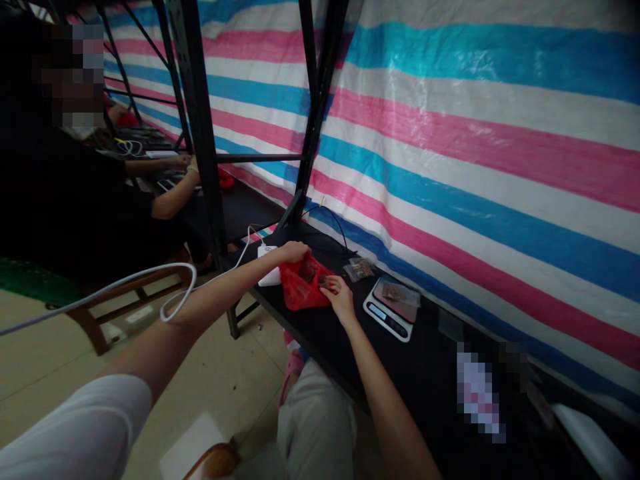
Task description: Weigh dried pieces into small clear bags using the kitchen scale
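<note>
A red plastic bag (303, 293) stands on the black table with its mouth spread and small brown pieces inside. My left hand (295, 251) is closed on the bag's far left rim. At the right side of the opening, my right hand (340, 297) has its fingertips drawn together; what is between them is too small to make out. To the right, a white digital scale (387, 327) carries a clear bag of brown pieces (400, 294). Small clear packets with brown contents (359, 269) lie behind my right hand.
A white power strip (269, 275) with a cable sits left of the red bag. Black metal posts (203, 127) rise at the table's left end. A flat clear bag (451, 325) lies right of the scale. Another person (100, 180) works at the left; a white cable crosses my left arm.
</note>
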Demonstrator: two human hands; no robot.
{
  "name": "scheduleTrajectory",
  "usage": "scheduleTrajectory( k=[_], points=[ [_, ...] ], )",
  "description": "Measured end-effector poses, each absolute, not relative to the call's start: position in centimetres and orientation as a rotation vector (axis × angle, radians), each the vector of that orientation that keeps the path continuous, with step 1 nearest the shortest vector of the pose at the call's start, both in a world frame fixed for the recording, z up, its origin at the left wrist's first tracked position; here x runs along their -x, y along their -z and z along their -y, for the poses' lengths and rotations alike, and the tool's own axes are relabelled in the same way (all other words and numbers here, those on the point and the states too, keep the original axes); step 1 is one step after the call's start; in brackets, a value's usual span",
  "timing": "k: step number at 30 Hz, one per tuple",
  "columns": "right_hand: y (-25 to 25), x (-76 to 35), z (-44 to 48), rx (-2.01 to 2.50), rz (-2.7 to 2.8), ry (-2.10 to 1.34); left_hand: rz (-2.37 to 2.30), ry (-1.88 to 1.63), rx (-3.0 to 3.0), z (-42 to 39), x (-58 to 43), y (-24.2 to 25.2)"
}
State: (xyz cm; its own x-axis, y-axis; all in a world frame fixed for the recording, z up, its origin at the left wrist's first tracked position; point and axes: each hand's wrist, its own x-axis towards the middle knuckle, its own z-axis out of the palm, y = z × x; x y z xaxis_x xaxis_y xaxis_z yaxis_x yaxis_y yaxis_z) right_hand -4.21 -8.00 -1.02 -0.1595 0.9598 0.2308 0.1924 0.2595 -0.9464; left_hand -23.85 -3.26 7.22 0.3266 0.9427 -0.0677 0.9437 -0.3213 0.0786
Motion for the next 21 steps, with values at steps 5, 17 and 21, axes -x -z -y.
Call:
scheduleTrajectory(
  k=[5,17,21],
  points=[
    [-0.8,2.5,7.8,1.104,1.608,-0.924,-1.734,0.021,-2.516,3.5,23.5,-7.4],
    [-5.3,-0.6,7.2,1.042,1.647,-0.871,-1.611,0.086,-2.576,3.5,22.9,-8.4],
    [-5.2,-2.4,8.0,1.058,1.660,-0.833,-1.537,0.133,-2.554,2.8,21.5,-8.6]
  ],
)
